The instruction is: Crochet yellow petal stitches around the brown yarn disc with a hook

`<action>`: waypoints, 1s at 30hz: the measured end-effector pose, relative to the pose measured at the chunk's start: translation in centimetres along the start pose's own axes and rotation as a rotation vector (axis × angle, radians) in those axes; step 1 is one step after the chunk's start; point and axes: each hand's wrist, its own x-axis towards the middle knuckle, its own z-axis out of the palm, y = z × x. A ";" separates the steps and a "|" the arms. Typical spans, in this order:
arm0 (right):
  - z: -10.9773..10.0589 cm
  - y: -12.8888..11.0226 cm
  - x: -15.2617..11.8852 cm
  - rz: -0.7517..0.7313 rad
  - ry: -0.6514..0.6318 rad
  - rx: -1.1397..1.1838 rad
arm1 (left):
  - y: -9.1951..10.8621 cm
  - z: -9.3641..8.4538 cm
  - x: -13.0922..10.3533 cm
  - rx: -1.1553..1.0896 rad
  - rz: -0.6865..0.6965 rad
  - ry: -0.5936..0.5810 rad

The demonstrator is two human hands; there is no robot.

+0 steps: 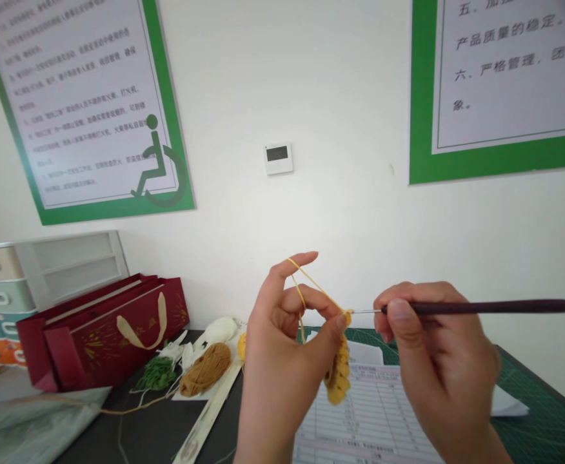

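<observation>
Between thumb and fingers, my left hand [287, 348] pinches a small yellow crochet piece [339, 377] that hangs down below the thumb. Yellow yarn [314, 282] loops over the raised index finger and runs down to the top of the piece. My right hand [440, 361] is closed around a crochet hook [485, 307] with a dark handle, held nearly level and pointing left. Its thin metal shaft meets the crochet piece at the left fingertips; the hook's tip is hidden in the stitches there.
Printed sheets [364, 412] lie on a green cutting mat [534, 406] below my hands. To the left are a brown yarn skein [206, 368], green yarn [158, 374], a pale flat strip [208, 415] and a dark red gift bag [103, 328]. Stacked drawers [4, 296] stand behind the bag.
</observation>
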 end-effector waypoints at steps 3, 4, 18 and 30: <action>0.3 -0.2 0.0 0.128 0.021 0.057 | 0.0 0.1 -0.2 0.078 0.022 -0.013; 0.5 -0.3 0.1 0.187 0.025 0.109 | -0.1 0.2 -0.2 0.093 0.028 -0.019; 0.6 -0.6 0.0 0.238 -0.070 0.128 | -0.7 -1.1 1.1 -0.119 -0.030 -0.170; 1.5 -0.1 0.6 0.738 -0.183 0.849 | -0.8 -2.0 1.8 -0.328 -0.188 -0.283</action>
